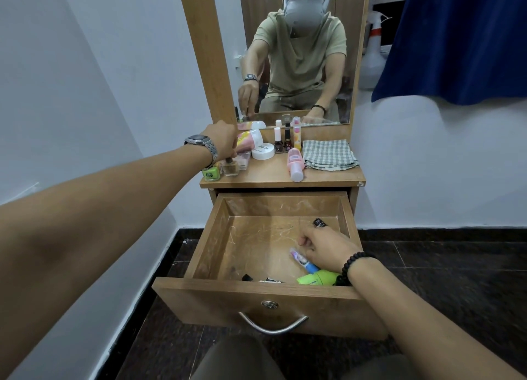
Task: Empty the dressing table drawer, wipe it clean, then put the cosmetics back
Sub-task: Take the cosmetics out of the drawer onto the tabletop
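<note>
Wooden tabletop [265,174], white walls, left hand [222,138] fingers pinching perfume bottle [230,167], right hand [325,244] fingers unclear.

Even, soft indoor light, moderately bright; no hard shadows. Faint sheen on drawer [265,237] floor. Wide-angle bend stretches forearms at frame edges. Lower corners smeared, floor [456,280] blurred; centre fairly sharp.

left hand [224,138] pinching, right hand [328,247] curled

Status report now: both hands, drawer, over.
Left hand sets amber bottle on tabletop. Right hand reaching into open drawer, over colourful tube. Several cosmetics remain inside.
</note>
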